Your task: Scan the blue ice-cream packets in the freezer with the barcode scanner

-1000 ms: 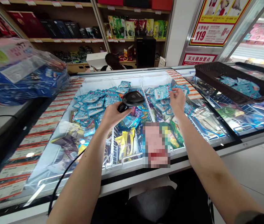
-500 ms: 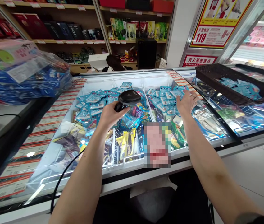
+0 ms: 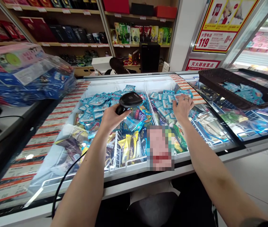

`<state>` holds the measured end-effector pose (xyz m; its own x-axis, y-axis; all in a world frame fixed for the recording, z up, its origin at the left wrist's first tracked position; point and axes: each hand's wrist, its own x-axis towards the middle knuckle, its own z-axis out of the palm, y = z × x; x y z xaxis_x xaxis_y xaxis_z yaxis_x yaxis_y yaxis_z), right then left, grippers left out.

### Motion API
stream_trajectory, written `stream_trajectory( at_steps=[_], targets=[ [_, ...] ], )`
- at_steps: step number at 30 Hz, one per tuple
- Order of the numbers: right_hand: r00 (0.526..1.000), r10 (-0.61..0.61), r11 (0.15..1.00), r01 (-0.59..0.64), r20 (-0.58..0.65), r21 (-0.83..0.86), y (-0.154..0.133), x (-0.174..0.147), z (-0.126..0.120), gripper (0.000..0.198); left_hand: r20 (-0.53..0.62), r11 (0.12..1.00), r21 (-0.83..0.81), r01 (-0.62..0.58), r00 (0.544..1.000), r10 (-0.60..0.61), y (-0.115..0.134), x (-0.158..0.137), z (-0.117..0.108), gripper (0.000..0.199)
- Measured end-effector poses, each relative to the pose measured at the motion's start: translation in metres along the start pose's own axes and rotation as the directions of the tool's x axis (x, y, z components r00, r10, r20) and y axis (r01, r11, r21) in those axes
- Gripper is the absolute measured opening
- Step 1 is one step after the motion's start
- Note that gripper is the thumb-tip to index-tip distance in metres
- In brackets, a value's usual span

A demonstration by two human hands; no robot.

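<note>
My left hand (image 3: 111, 119) is wrapped round the handle of a black barcode scanner (image 3: 131, 99), its head held over the freezer with a cable trailing down left. My right hand (image 3: 183, 106) reaches to the right-hand pile, palm down with fingers apart, fingertips at the small blue packets (image 3: 168, 100). Whether they pinch one is partly hidden. More blue packets (image 3: 98, 100) lie heaped on the left, behind and beside the scanner. They rest above wrapped ice creams in the chest freezer (image 3: 93, 82); whether on glass or on the goods, I cannot tell.
A brown basket (image 3: 209, 82) with blue packets stands at the right. Plastic-wrapped boxes (image 3: 30, 75) sit at the left. A pixelated pink patch (image 3: 160, 148) covers something at the front edge. Price labels (image 3: 53, 121) line the left. A person (image 3: 117, 65) is beyond the freezer.
My right hand has moved slightly left over the blue packets, its fingers still apart. My left hand keeps the scanner in nearly the same place. The view has shifted slightly.
</note>
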<state>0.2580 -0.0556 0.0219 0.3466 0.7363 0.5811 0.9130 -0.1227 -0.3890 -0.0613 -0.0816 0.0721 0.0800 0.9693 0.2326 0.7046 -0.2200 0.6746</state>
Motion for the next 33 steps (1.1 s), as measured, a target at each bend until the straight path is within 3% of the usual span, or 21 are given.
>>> stream_trajectory(
  at_steps=[4, 8, 15, 18, 21, 29, 31, 33],
  targets=[
    [0.986, -0.162, 0.984, 0.16, 0.034, 0.076, -0.02, -0.009, -0.002, 0.034, -0.043, 0.999, -0.022, 0.026, 0.999, -0.027, -0.003, -0.003, -0.01, 0.043],
    [0.936, -0.328, 0.932, 0.298, 0.128, 0.207, -0.033, -0.013, 0.006, 0.031, -0.093, 0.996, -0.052, 0.077, 0.992, -0.082, -0.009, -0.006, -0.023, 0.043],
    [0.843, -0.462, 0.847, 0.328, 0.274, 0.419, -0.053, -0.012, 0.021, 0.029, -0.146, 0.992, -0.052, 0.118, 0.981, -0.124, -0.021, -0.012, -0.033, 0.041],
    [0.774, -0.508, 0.826, 0.314, 0.377, 0.469, -0.068, -0.008, 0.027, 0.029, -0.148, 0.992, -0.032, 0.124, 0.981, -0.128, -0.025, -0.012, -0.033, 0.041],
    [0.708, -0.537, 0.827, 0.337, 0.458, 0.449, -0.084, -0.001, 0.038, 0.027, -0.15, 0.991, -0.047, 0.127, 0.98, -0.132, -0.03, -0.012, -0.035, 0.04],
    [0.688, -0.524, 0.852, 0.436, 0.502, 0.291, -0.113, 0.016, 0.075, 0.052, -0.182, 0.986, -0.059, 0.157, 0.969, -0.166, -0.043, -0.011, -0.042, 0.04],
    [0.657, -0.571, 0.818, 0.502, 0.491, 0.28, -0.118, 0.018, 0.081, 0.053, -0.182, 0.984, -0.047, 0.17, 0.967, -0.176, -0.044, -0.011, -0.043, 0.04],
    [0.593, -0.662, 0.744, 0.593, 0.458, 0.308, -0.124, 0.019, 0.085, 0.052, -0.186, 0.983, -0.042, 0.177, 0.966, -0.182, -0.044, -0.011, -0.044, 0.04]
  ],
)
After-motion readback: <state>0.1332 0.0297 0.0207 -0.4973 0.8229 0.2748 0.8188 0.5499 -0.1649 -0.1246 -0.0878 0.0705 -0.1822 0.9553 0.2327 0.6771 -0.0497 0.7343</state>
